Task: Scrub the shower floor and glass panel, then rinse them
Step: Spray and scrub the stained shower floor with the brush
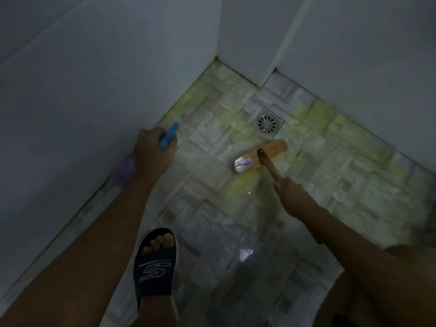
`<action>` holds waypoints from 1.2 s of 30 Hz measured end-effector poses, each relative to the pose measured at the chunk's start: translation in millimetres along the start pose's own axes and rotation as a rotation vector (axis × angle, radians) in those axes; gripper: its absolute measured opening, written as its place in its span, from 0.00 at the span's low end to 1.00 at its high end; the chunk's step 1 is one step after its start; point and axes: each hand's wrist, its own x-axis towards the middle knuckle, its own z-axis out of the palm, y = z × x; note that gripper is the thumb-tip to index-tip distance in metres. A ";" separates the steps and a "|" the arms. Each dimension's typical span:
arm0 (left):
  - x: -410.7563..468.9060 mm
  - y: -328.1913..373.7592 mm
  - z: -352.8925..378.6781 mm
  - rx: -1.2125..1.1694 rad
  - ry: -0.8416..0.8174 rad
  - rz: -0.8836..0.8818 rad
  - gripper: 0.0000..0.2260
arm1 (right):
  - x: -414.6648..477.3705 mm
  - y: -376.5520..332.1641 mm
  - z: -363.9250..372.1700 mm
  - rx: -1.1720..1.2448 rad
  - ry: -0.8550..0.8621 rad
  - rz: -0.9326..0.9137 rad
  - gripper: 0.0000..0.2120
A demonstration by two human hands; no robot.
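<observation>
A wooden scrub brush head (262,155) lies on the tiled shower floor (342,185), just in front of the round metal drain (267,123). My right hand (286,188) grips the brush's wooden handle low down. My left hand (153,153) holds a bottle with a blue nozzle (168,135) pointing toward the left wall's foot; a purple part of it (123,169) shows under my wrist. Yellow-green cleaner streaks the tiles around the drain and along the wall edges. No glass panel can be made out in this dim view.
Pale walls (94,90) close in the floor on the left and at the back, with a jutting corner (264,83) behind the drain. My foot in a dark slide sandal (154,265) stands on the tiles near the bottom middle.
</observation>
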 end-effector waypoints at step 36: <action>11.7 112.3 87.9 -0.358 -0.146 0.134 0.13 | -36.9 19.6 10.4 0.289 -0.037 0.164 0.19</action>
